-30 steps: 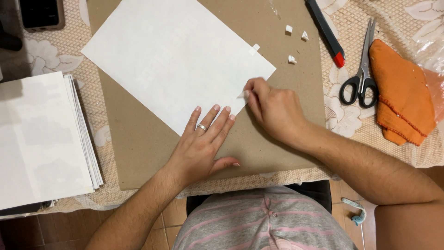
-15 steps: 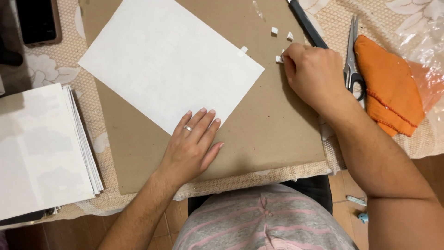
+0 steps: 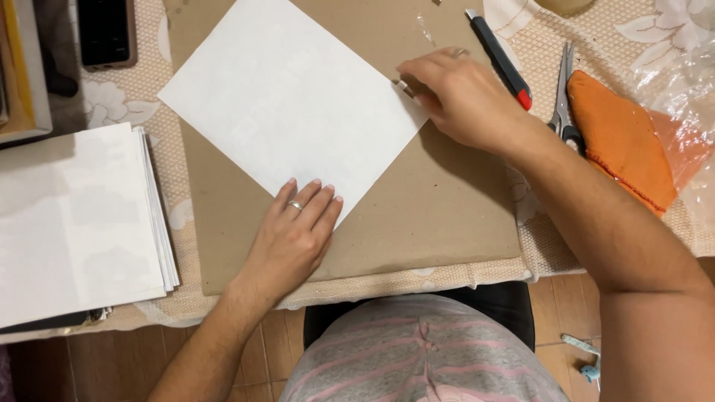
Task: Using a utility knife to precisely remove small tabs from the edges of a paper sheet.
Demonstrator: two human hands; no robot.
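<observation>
A white sheet lies turned at an angle on a brown cardboard mat. My left hand, with a ring on one finger, rests flat on the sheet's near corner with the fingers spread slightly. My right hand is at the sheet's right corner. Its fingertips pinch a small white piece against the paper's edge.
A stack of white sheets sits at the left on the lace tablecloth, with a dark phone behind it. Right of the mat lie a red-and-black utility knife, scissors, an orange cloth and clear plastic.
My right hand went from the sheet's edge out to the small white bits by the knife, then came back to the sheet's right corner with one. My left hand stayed on the paper.
</observation>
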